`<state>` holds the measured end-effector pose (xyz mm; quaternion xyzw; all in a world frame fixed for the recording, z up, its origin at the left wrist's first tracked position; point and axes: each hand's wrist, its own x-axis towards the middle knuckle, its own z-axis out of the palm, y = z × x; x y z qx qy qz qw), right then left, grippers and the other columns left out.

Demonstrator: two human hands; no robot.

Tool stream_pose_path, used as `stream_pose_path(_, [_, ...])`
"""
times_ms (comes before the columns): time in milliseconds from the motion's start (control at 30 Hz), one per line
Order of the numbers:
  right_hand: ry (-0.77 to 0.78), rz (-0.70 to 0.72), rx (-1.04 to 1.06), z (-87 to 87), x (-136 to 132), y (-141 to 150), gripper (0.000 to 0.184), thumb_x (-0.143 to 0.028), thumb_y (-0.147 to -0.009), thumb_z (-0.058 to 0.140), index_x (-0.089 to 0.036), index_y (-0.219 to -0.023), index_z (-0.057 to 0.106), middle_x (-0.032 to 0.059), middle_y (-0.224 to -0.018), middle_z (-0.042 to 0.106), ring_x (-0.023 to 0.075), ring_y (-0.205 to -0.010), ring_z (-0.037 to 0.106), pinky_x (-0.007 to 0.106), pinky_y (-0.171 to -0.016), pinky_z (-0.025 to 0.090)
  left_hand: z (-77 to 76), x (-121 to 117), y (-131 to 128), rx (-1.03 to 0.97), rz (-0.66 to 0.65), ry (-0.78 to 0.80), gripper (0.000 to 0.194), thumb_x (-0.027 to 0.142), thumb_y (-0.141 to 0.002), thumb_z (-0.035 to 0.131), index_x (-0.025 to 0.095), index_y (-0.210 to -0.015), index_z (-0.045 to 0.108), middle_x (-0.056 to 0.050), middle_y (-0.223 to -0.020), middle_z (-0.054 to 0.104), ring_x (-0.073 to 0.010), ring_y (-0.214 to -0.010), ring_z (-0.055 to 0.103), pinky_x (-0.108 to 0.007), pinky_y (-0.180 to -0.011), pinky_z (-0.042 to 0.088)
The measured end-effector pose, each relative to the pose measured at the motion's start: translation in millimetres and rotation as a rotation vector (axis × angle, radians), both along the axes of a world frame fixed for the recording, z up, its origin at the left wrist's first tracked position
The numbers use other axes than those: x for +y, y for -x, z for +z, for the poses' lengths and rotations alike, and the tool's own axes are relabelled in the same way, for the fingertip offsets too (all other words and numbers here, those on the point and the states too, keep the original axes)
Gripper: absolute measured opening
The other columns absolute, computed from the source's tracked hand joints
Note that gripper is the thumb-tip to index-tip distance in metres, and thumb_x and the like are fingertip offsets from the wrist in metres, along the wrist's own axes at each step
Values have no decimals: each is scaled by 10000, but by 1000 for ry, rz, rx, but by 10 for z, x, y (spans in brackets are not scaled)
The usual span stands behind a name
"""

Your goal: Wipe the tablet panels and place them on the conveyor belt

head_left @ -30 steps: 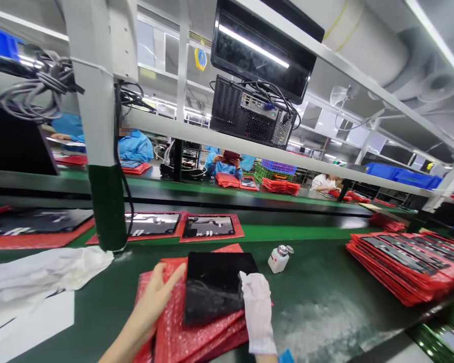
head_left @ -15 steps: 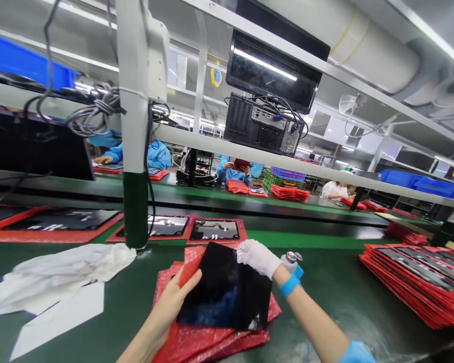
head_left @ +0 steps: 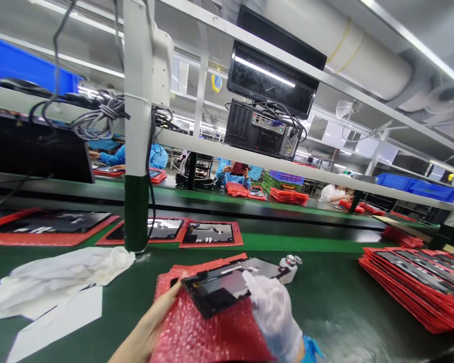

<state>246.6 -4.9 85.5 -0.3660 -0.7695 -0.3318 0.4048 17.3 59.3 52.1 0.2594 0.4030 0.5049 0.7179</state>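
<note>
A thin black tablet screen panel (head_left: 221, 286) is tilted over red bubble-wrap bags (head_left: 212, 335), its back with pale strips facing up. My left hand (head_left: 151, 320), bare, closes on the panel's left corner; its fingertips are partly hidden and blurred. The white-gloved right hand (head_left: 274, 312) grips the panel's right edge with its fingers, and a blue band (head_left: 310, 348) shows at the wrist. Just beyond the panel's right end stands a small white bottle with a metal cap (head_left: 290, 267).
On the right lies a tall stack of red bags with panels (head_left: 416, 287). White cloth (head_left: 60, 275) and a white sheet (head_left: 60, 320) lie left. More bagged panels (head_left: 211, 233) line the back, near a green-and-white post (head_left: 136, 212). Co-workers sit beyond the shelf.
The panel has turned over, from its glossy black face to its back with strips. My right hand has moved down and nearer to me; my left stays at the panel's left side.
</note>
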Motion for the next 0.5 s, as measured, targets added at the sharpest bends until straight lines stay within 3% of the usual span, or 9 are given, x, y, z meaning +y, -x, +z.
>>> stream_pose_path(100, [134, 1, 145, -604, -56, 157, 575, -108, -940, 418, -286, -1485, 373, 58, -1157, 721, 229, -1026, 694, 386, -899, 538, 41, -139, 60, -96, -17, 65, 556, 576, -710, 677, 168, -1087, 712, -138, -872, 795, -393, -958, 724, -496, -795, 603])
stream_pose_path(167, [213, -5, 191, -908, -82, 258, 550, -95, -917, 462, -299, -1428, 470, 67, -1125, 734, 249, -961, 717, 395, -839, 571, 55, -218, 94, -60, -6, 72, 556, 517, -647, 757, 167, -1076, 709, -135, -846, 794, -386, -917, 736, -472, -756, 614])
stream_pose_path(233, [262, 48, 199, -1031, -69, 286, 464, -109, -886, 509, -309, -1293, 608, 41, -925, 772, 216, -743, 729, 320, -667, 588, 63, -279, 121, 5, 0, 61, 549, 386, -561, 837, 158, -1044, 708, -129, -807, 792, -374, -850, 749, -443, -703, 621])
stream_pose_path(300, [294, 111, 230, -951, -2, 250, 352, -126, -861, 519, -307, -1107, 695, 1, -786, 749, 169, -624, 691, 254, -580, 562, 79, -322, 143, 63, 27, 9, 555, 316, -518, 857, 156, -1028, 709, -120, -822, 794, -363, -831, 751, -428, -699, 618])
stream_pose_path(367, [328, 132, 326, -724, 109, 243, 291, -123, -841, 517, -285, -989, 709, 0, -821, 722, 158, -722, 690, 236, -649, 560, 105, -350, 156, 136, 68, -67, 523, 331, -539, 840, 169, -1021, 717, -108, -893, 798, -356, -887, 742, -437, -771, 604])
stream_pose_path(433, [377, 140, 452, -459, 233, 365, 265, -99, -815, 526, -258, -918, 712, 15, -852, 690, 164, -824, 670, 236, -703, 544, 127, -363, 151, 250, 109, -171, 465, 375, -573, 813, 186, -989, 734, -92, -971, 795, -355, -998, 713, -448, -885, 564])
stream_pose_path(500, [469, 212, 566, -262, 350, 609, 235, -63, -804, 530, -235, -802, 690, 2, -769, 649, 144, -768, 644, 213, -660, 521, 129, -361, 130, 343, 123, -270, 424, 420, -570, 801, 194, -925, 750, -84, -997, 793, -358, -1086, 675, -442, -969, 516])
